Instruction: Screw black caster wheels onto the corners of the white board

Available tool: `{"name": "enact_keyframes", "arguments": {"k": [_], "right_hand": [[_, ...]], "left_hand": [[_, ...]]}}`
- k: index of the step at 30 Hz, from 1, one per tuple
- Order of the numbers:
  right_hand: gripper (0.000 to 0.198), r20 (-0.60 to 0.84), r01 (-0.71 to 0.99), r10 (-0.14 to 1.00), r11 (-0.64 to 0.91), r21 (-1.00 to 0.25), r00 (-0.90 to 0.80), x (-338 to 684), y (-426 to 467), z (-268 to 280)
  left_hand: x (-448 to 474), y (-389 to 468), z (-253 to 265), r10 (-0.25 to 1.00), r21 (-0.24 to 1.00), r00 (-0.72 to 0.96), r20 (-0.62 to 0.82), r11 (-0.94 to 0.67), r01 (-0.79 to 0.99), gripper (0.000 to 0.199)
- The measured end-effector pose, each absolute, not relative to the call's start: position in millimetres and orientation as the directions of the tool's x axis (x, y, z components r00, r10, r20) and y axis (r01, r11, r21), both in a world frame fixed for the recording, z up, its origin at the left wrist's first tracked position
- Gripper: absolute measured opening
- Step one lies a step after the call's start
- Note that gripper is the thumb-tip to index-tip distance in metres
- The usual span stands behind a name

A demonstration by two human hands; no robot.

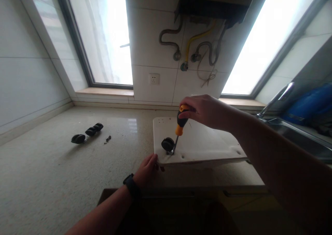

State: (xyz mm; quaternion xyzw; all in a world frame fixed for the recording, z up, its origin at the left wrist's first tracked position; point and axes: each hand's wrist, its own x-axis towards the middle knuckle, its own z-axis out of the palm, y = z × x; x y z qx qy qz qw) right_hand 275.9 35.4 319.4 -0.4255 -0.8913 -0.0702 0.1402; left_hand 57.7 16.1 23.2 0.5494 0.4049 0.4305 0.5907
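Observation:
In my right hand [199, 111] is a screwdriver [178, 129] with a yellow and black handle, its fingers closed round the top. The shaft slants down, and its tip meets the metal plate of a black caster wheel [168, 144]. That caster sits near the front left corner of a white flat-bottomed piece [207, 143] on the counter. My left hand [147, 167], with a black watch at the wrist, grips this corner, thumb on the edge and fingers partly hidden beneath. Several small screws [108, 139] lie left of the white piece, close to loose black casters [78, 138].
The speckled counter [124, 152] runs along a tiled wall with a socket [154, 78]. Pipes and a yellow hose [194, 38] hang beneath a wall-mounted unit. At right are a sink [303, 141], a faucet [277, 98] and a blue bag [311, 103]. Drawers lie below the front edge.

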Motion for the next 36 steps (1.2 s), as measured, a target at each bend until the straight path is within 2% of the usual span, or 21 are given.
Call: {"name": "enact_keyframes", "arguments": {"k": [4, 6, 7, 10, 13, 16, 17, 19, 23, 25, 27, 29, 32, 34, 36], "right_hand": [[0.049, 0.395, 0.864, 0.768, 0.448, 0.231, -0.504, 268.6, 30.7, 317.5], [0.050, 0.390, 0.867, 0.775, 0.423, 0.263, -0.497, 266.4, 27.5, 316.7], [0.048, 0.368, 0.866, 0.784, 0.440, 0.238, -0.500, 266.5, 26.5, 316.3], [0.048, 0.250, 0.817, 0.791, 0.576, 0.003, -0.559, 272.7, 28.1, 313.9], [0.063, 0.177, 0.663, 0.715, 0.696, -0.275, -0.677, 282.5, 35.4, 310.6], [0.054, 0.189, 0.562, 0.677, 0.709, -0.427, -0.711, 286.6, 40.8, 308.9], [0.047, 0.210, 0.575, 0.693, 0.701, -0.423, -0.690, 286.0, 41.2, 308.7], [0.038, 0.277, 0.665, 0.735, 0.677, -0.314, -0.618, 282.5, 40.1, 308.4], [0.049, 0.453, 0.847, 0.753, 0.531, 0.011, -0.478, 272.1, 34.8, 305.1], [0.052, 0.476, 0.888, 0.763, 0.451, 0.091, -0.437, 268.9, 32.2, 303.5], [0.049, 0.453, 0.884, 0.770, 0.456, 0.102, -0.449, 268.9, 30.2, 303.3], [0.043, 0.392, 0.821, 0.755, 0.570, 0.002, -0.525, 271.9, 29.3, 304.3], [0.053, 0.284, 0.605, 0.673, 0.739, -0.297, -0.683, 278.3, 30.6, 305.9], [0.055, 0.250, 0.505, 0.651, 0.731, -0.459, -0.716, 280.7, 32.3, 306.6], [0.046, 0.270, 0.515, 0.682, 0.705, -0.487, -0.679, 280.6, 33.5, 306.8]], "left_hand": [[58.3, 15.5, 24.0, 0.951, 0.998, 0.308, 0.003, 0.015, -0.056, 0.057], [58.3, 15.3, 24.6, 0.951, 0.998, 0.308, 0.007, 0.012, -0.061, 0.057], [58.2, 15.3, 24.6, 0.951, 0.998, 0.309, 0.007, 0.013, -0.064, 0.057], [57.3, 15.8, 23.7, 0.952, 0.998, 0.306, 0.004, 0.015, -0.061, 0.056], [56.6, 16.8, 22.2, 0.955, 0.999, 0.298, 0.001, 0.013, -0.045, 0.058], [56.9, 17.6, 21.6, 0.952, 0.999, 0.306, 0.001, 0.015, -0.050, 0.058], [57.2, 17.8, 21.8, 0.950, 0.998, 0.313, 0.007, 0.012, -0.056, 0.058], [57.7, 18.0, 22.3, 0.945, 0.998, 0.326, 0.025, -0.003, -0.068, 0.058], [57.9, 17.2, 23.3, 0.945, 0.997, 0.328, 0.015, 0.011, -0.077, 0.057], [57.7, 16.5, 23.7, 0.946, 0.997, 0.325, 0.006, 0.019, -0.076, 0.056], [57.5, 16.1, 24.3, 0.946, 0.997, 0.326, 0.003, 0.022, -0.072, 0.058], [57.6, 15.9, 25.3, 0.946, 0.998, 0.324, -0.004, 0.025, -0.061, 0.059], [57.9, 16.1, 27.1, 0.948, 0.998, 0.318, 0.003, 0.014, -0.054, 0.060], [58.1, 16.0, 28.4, 0.946, 0.998, 0.324, 0.016, 0.003, -0.057, 0.060], [58.2, 15.7, 29.7, 0.942, 0.998, 0.334, 0.014, 0.006, -0.060, 0.059]]}}
